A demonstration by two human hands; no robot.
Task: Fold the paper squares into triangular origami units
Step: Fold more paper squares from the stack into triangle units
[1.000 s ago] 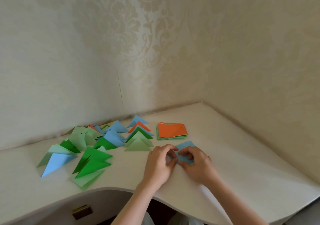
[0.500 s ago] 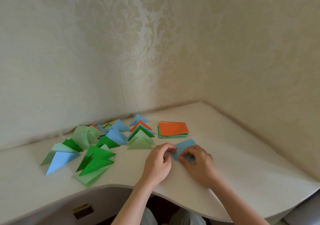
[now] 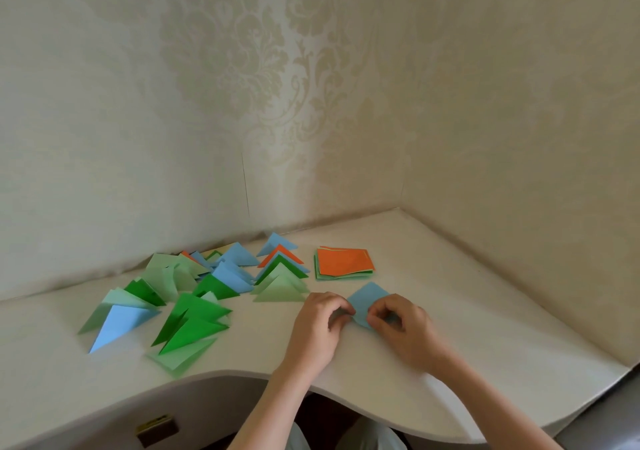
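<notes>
A light blue paper square lies on the white desk, turned like a diamond. My left hand pinches its left corner with curled fingers. My right hand pinches the near right part of the same sheet; the paper's near half is hidden under my fingers. A stack of unfolded squares, orange on top with green beneath, sits just behind. Several folded triangles in green, blue and orange are spread to the left.
The desk fits into a wallpapered corner, with walls at the back and right. Its curved front edge runs close under my wrists. A small dark handle shows below the desk at the lower left.
Both hands have stayed on the blue paper, with the fingers shifting slightly along it. More of the sheet's far corner shows now. The view has shifted a little.
</notes>
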